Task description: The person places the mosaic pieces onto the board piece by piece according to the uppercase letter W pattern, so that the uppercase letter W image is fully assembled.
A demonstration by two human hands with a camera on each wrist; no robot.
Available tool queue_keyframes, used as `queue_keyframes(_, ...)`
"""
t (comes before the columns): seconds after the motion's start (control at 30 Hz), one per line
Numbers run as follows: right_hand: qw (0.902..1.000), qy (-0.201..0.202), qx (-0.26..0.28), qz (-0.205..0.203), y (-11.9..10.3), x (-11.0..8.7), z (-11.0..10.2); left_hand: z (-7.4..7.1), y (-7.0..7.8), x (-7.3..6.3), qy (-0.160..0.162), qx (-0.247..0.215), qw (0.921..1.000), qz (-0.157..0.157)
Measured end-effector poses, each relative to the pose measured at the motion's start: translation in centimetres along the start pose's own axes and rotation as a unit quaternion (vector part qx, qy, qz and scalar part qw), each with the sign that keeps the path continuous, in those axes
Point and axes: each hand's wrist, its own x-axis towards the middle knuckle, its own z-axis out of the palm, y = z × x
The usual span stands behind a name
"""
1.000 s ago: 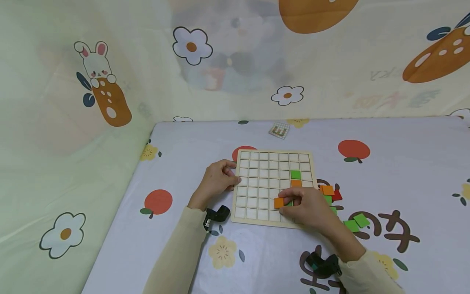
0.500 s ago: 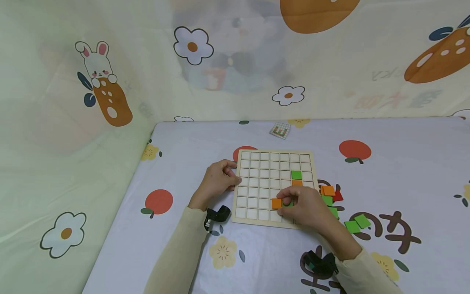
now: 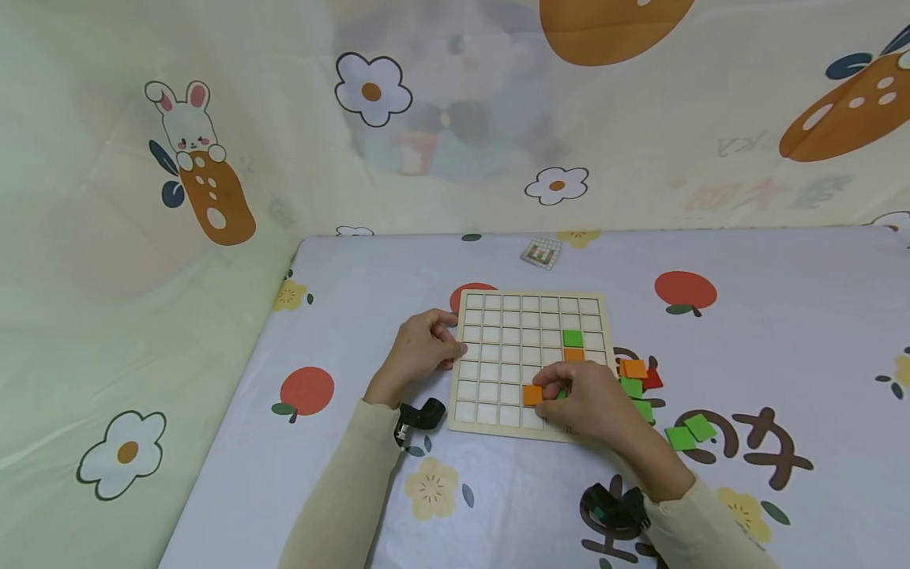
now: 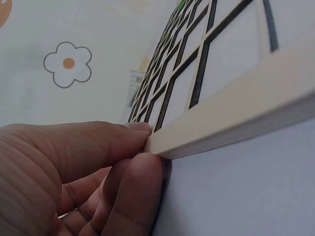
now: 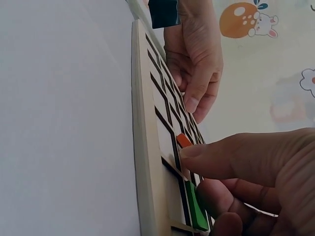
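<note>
A wooden grid board (image 3: pixel 455 389) with square cells lies on the table. At its left edge my left hand (image 3: pixel 418 348) pinches the frame, thumb (image 4: pixel 106 142) on top and a finger against the side. Over the lower middle of the grid, my right hand (image 3: pixel 593 399) holds an orange square tile (image 3: pixel 532 395) at its right side between thumb and forefinger. A green tile (image 5: pixel 196 206) sits partly hidden under this hand. Farther up the board are another green tile (image 3: pixel 573 338) and an orange tile (image 3: pixel 573 356) just below it.
Right of the board lie loose orange tiles (image 3: pixel 633 369), a red tile (image 3: pixel 652 379) and several green tiles (image 3: pixel 680 438). A small card with a printed grid pattern (image 3: pixel 542 253) rests behind the board. A patterned cloth wall (image 3: pixel 441 197) rises at the back and left.
My right hand has slid a short way left with the orange tile. The left hand and the board stay in place.
</note>
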Motion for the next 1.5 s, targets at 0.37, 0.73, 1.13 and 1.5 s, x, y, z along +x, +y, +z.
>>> queue_keyframes(0.37,0.9998,0.009,-0.018,0.002,-0.24,0.11,0.23,-0.02,-0.11,0.03,-0.001,0.001,1.0,0.001)
queue_keyframes(0.73,0.9996,0.006,-0.028,0.008,-0.3,0.22,0.4,-0.02,-0.11,0.06,-0.001,-0.001,1.0,0.001)
queue_keyframes(1.13,0.9995,0.007,-0.031,0.008,-0.39,0.23,0.45,-0.03,-0.31,0.13,-0.001,-0.001,1.0,0.009)
queue_keyframes(1.5,0.9995,0.009,-0.03,0.0,-0.27,0.21,0.49,-0.06,-0.42,0.2,-0.002,-0.003,0.9999,0.012)
